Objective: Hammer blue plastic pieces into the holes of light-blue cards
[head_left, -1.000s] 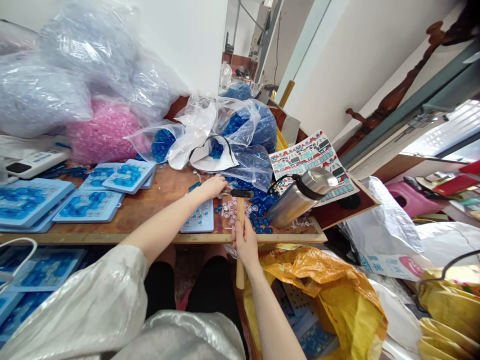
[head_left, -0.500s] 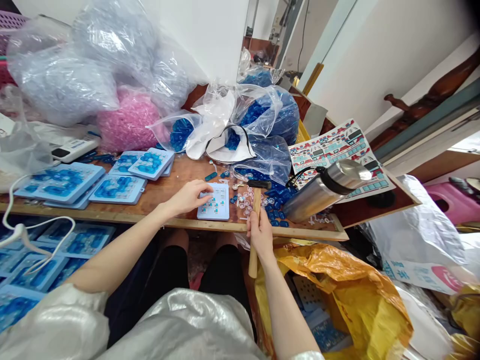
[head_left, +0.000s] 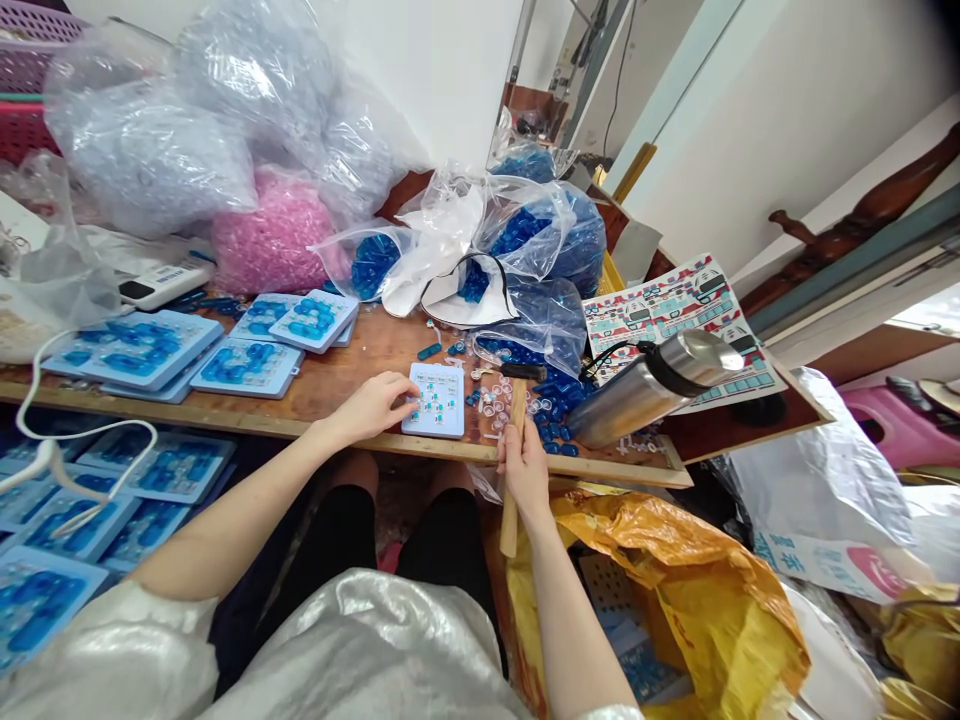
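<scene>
My left hand [head_left: 373, 404] rests with curled fingers on the left edge of a small light-blue tray [head_left: 435, 413] near the wooden table's front edge [head_left: 315, 428]. Its fingertips pinch something small that I cannot make out. My right hand [head_left: 523, 467] is wrapped round the wooden handle of a hammer [head_left: 513, 430], whose dark head lies on the table beside the tray. Loose blue pieces [head_left: 551, 420] and small clear rings [head_left: 491, 402] are scattered around the hammer head.
A steel flask [head_left: 645, 385] lies right of the hammer on a printed sheet [head_left: 660, 300]. Plastic bags of blue [head_left: 555, 235], pink [head_left: 274, 235] and clear parts crowd the back. Filled blue trays [head_left: 247, 365] sit left, more below. A yellow bag [head_left: 675, 590] is at my right.
My left hand drew back from the pile of loose pieces to the small tray and settled on its left edge. The hammer stayed put. My view shifted left.
</scene>
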The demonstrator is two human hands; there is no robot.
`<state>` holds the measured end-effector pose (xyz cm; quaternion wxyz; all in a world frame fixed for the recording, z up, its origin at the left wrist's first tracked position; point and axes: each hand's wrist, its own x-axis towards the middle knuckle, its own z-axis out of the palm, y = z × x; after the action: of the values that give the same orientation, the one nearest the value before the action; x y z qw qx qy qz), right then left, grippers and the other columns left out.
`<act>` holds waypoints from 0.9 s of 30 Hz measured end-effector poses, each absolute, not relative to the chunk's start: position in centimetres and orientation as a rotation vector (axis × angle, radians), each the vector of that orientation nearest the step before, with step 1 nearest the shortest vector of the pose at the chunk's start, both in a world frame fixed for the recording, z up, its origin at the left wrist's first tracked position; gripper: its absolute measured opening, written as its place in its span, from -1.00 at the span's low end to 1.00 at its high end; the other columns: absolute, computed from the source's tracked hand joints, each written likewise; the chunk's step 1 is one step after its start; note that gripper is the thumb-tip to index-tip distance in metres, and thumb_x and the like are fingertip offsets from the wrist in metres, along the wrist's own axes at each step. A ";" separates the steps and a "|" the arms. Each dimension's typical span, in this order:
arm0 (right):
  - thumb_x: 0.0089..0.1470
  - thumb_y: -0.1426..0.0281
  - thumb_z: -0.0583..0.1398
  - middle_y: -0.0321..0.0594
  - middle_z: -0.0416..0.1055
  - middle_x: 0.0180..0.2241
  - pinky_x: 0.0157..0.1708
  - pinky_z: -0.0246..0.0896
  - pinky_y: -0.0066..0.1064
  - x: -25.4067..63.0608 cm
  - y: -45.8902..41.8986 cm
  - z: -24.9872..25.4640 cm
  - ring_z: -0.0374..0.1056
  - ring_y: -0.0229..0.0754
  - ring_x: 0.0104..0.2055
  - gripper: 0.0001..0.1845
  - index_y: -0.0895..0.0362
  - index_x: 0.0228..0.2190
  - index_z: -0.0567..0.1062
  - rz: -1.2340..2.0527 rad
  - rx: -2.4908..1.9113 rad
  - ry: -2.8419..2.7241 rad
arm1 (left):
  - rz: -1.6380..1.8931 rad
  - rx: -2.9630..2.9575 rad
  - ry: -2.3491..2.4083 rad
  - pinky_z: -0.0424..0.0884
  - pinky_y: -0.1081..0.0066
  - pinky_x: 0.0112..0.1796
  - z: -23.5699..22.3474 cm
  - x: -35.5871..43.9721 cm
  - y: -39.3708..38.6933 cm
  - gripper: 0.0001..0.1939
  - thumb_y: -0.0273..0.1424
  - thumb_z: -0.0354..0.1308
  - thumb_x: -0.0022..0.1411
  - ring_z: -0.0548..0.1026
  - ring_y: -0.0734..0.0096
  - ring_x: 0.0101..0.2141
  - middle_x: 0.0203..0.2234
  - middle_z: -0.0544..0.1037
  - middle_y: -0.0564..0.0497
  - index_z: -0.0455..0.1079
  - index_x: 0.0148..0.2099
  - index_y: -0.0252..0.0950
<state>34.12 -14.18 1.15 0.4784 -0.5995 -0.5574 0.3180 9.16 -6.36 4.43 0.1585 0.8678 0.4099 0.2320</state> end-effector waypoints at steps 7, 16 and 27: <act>0.18 0.19 -0.10 -0.30 0.27 -0.56 -0.51 0.11 -0.49 33.4 -14.8 2.4 0.20 -0.29 -0.56 -0.60 0.16 -0.10 0.28 0.649 -1.591 -1.505 | 0.690 2.480 1.164 0.29 0.40 -0.18 3.3 9.4 -6.1 -0.78 -0.29 0.00 0.21 0.38 0.39 -0.24 -0.31 0.43 -0.03 0.39 -0.23 -0.29; 0.20 0.25 -0.15 -0.10 0.43 -0.24 -0.27 0.19 -0.32 29.1 -17.0 5.1 0.37 -0.06 -0.24 -0.54 0.12 0.07 0.20 0.507 -1.763 -1.980 | 0.662 2.370 1.225 0.25 0.50 -0.33 4.1 10.2 -5.7 -0.85 -0.33 0.11 0.13 0.40 0.47 -0.36 -0.39 0.45 0.00 0.40 -0.34 -0.32; 0.18 0.21 -0.08 -0.12 0.43 -0.26 -0.31 0.17 -0.41 31.5 -17.3 5.3 0.35 -0.15 -0.31 -0.54 0.15 0.02 0.28 0.498 -1.700 -1.668 | 0.702 2.274 1.237 0.30 0.42 -0.26 4.3 9.9 -5.6 -0.78 -0.27 0.10 0.11 0.39 0.44 -0.35 -0.35 0.43 0.00 0.40 -0.27 -0.31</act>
<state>31.53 -17.31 5.34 0.3468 -0.6554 -0.6430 0.1919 9.92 -5.61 4.33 0.2277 0.8256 0.4490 0.2548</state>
